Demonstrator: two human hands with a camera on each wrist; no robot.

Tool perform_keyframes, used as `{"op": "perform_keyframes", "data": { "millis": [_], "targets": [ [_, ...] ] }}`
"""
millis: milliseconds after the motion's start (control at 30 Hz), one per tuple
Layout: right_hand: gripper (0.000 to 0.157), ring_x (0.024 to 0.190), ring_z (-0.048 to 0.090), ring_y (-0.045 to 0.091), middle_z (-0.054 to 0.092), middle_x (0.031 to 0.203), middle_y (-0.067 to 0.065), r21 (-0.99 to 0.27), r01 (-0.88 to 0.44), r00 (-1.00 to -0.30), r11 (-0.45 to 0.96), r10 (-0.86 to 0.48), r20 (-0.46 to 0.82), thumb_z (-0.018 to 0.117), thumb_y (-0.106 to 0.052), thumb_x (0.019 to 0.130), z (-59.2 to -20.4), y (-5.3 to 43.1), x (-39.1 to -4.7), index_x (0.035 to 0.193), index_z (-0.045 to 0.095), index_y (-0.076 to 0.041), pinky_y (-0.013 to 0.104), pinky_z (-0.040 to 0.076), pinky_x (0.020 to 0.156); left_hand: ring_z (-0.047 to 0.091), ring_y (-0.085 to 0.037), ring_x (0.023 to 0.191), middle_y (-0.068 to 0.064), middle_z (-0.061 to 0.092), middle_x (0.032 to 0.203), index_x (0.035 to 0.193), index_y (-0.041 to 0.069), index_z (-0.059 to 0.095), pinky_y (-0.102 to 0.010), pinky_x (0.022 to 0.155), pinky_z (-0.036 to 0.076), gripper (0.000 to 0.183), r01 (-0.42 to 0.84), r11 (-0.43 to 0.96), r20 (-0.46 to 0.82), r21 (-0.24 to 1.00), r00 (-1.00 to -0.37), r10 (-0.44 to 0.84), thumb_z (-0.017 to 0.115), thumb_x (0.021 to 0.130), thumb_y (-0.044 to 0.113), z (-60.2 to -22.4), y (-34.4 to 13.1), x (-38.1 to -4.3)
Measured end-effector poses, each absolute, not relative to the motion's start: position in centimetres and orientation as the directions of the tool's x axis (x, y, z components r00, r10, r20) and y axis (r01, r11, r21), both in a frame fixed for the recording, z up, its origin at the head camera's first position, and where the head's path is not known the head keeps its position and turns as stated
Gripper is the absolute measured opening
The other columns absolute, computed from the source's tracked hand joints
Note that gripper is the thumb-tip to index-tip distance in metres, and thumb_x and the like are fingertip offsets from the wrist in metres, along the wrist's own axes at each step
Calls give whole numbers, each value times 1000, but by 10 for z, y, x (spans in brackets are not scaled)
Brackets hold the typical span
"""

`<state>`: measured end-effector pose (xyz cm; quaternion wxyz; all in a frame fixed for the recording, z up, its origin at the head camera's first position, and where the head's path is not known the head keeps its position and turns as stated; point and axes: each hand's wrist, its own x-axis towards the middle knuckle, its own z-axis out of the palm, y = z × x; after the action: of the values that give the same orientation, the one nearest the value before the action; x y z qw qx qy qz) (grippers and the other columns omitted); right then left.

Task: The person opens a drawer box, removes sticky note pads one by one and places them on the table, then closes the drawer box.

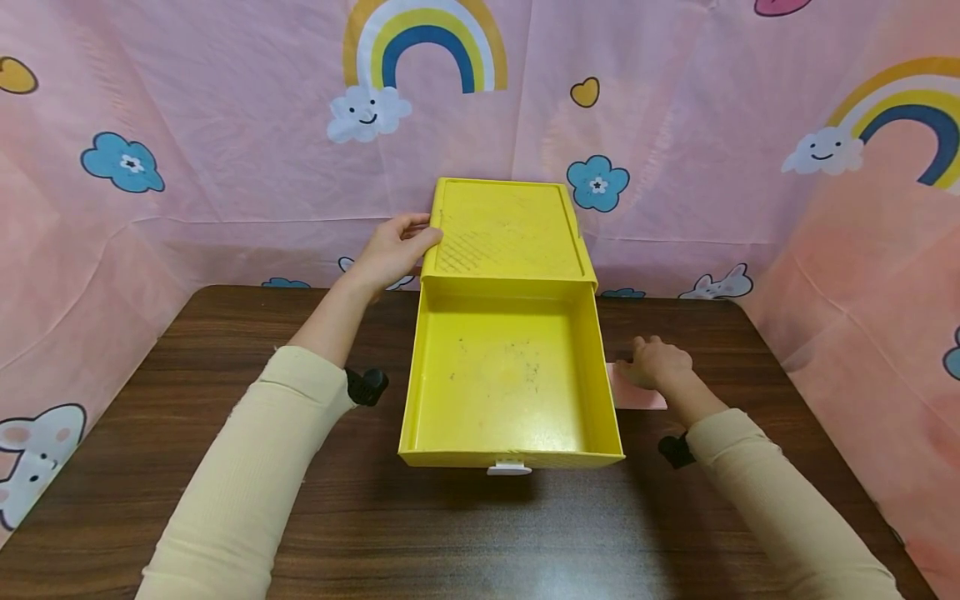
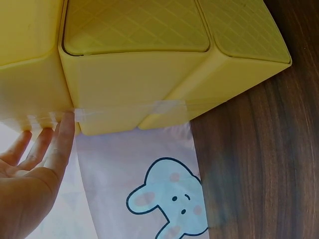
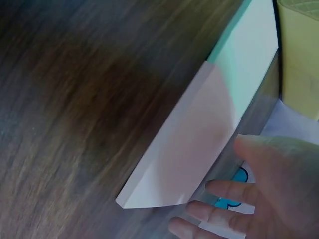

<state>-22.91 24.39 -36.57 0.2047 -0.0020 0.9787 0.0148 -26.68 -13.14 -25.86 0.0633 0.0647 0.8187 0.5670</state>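
1. Nearest, we saw cream sleeves (image 1: 240,475) w/ blk wrist devices (image 1: 367,387) over the brown wood-look tabletop (image 1: 360,533).
2. Approx. ctr, a yellow drawer (image 1: 502,400) stood pulled out twd us, white handle (image 1: 509,469) in front, dk marks on its bottom.
3. Just R of it, a flat pink-&-pale-green piece (image 1: 639,400) lay on the tabletop. The R hand (image 1: 660,367) was right by it, fingers loosely spread, unclenched; we couldn't tell if they touched it.
4. Farther back, the L hand (image 1: 392,254) touched the L side of the yellow case (image 1: 510,225), fingers extended, not clenched.
5. Behind, we saw pink cloth (image 1: 262,125) w/ rainbow & bunny prints.
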Motion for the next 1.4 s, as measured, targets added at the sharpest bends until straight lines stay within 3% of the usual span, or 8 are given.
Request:
{"op": "perform_keyframes", "data": {
  "millis": [133, 333, 500, 1033, 1267, 1400],
  "targets": [
    [62, 110, 46, 49, 39, 132, 30, 23, -22, -939, 999, -13, -344, 45, -40, 93, -365, 248, -229, 136, 36, 5, 59, 45, 82, 56, -24, 110, -8, 43, 137, 143, 11, 33, -37, 82, 53, 61, 35, 350, -31, 936, -983, 179, 52, 91, 36, -259, -132, -267],
    [47, 97, 53, 43, 52, 112, 24, -8, -61, -984, 998, -61, -167, 48, -35, 92, -360, 252, -228, 119, 49, 4, 58, 47, 77, 56, -24, 110, -8, 43, 138, 143, 12, 32, -37, 83, 53, 61, 33, 353, -33, 935, -983, 179, 52, 91, 37, -259, -133, -267],
    [45, 97, 52, 42, 51, 110, 24, -28, -95, -988, 995, -98, -119, 50, -35, 91, -353, 253, -226, 116, 50, 3, 59, 46, 78, 55, -24, 111, -8, 43, 138, 144, 11, 32, -37, 84, 53, 61, 38, 346, -28, 937, -983, 183, 51, 91, 36, -259, -132, -267],
    [40, 97, 50, 38, 52, 114, 20, -13, -262, -963, 965, -261, 70, 54, -32, 90, -317, 246, -204, 119, 56, -5, 55, 46, 79, 54, -24, 113, -7, 42, 139, 144, 12, 32, -37, 85, 52, 61, 30, 357, -39, 934, -982, 184, 51, 91, 38, -260, -133, -268],
    [41, 89, 53, 36, 55, 106, 17, 23, -345, -911, 938, -340, 231, 62, -29, 86, -304, 243, -195, 119, 58, -6, 50, 48, 72, 54, -24, 113, -8, 42, 139, 143, 12, 32, -38, 85, 52, 61, 32, 355, -35, 934, -982, 183, 51, 91, 37, -259, -133, -268],
    [43, 93, 53, 36, 55, 111, 17, 30, -365, -896, 931, -360, 262, 64, -29, 84, -297, 240, -190, 120, 57, -6, 51, 49, 73, 54, -24, 112, -8, 42, 139, 144, 12, 32, -39, 85, 52, 61, 29, 352, -39, 935, -982, 185, 51, 91, 37, -259, -133, -268]
  ]
}}
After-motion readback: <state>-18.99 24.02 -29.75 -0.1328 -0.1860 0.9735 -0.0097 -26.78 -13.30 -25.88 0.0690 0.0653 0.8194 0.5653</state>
